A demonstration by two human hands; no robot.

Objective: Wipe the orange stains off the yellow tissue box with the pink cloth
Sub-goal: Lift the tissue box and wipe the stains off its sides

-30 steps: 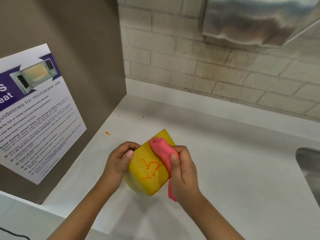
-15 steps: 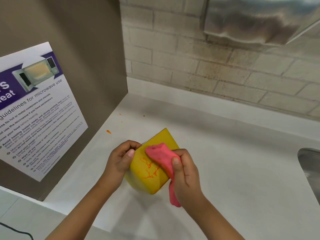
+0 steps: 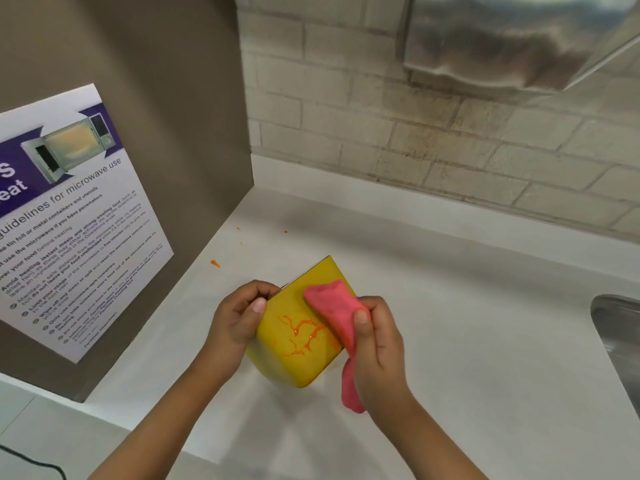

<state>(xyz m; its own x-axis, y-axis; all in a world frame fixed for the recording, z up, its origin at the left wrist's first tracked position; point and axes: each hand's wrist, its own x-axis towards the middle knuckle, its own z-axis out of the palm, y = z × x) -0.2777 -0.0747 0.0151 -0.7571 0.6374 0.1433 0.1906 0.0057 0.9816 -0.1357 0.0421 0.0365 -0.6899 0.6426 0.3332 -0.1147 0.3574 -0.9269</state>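
White countertop (image 3: 467,323) below a brick wall, microwave-use poster (image 3: 69,216) at frame left, left hand (image 3: 239,320) clamped on the tilted yellow tissue box (image 3: 294,362) at lower centre, orange stains (image 3: 301,337) on its upper face, right hand (image 3: 377,344) pinching the pink cloth (image 3: 332,306) against the box's right edge, sink rim (image 3: 616,337) at far right.

At your left a microwave poster (image 3: 69,216) hangs on a brown panel (image 3: 166,98). Brick wall (image 3: 381,140) fills the upper middle, a steel dispenser (image 3: 512,39) upper right. Orange specks (image 3: 215,263) dot the counter (image 3: 485,341); sink (image 3: 620,327) at right edge.
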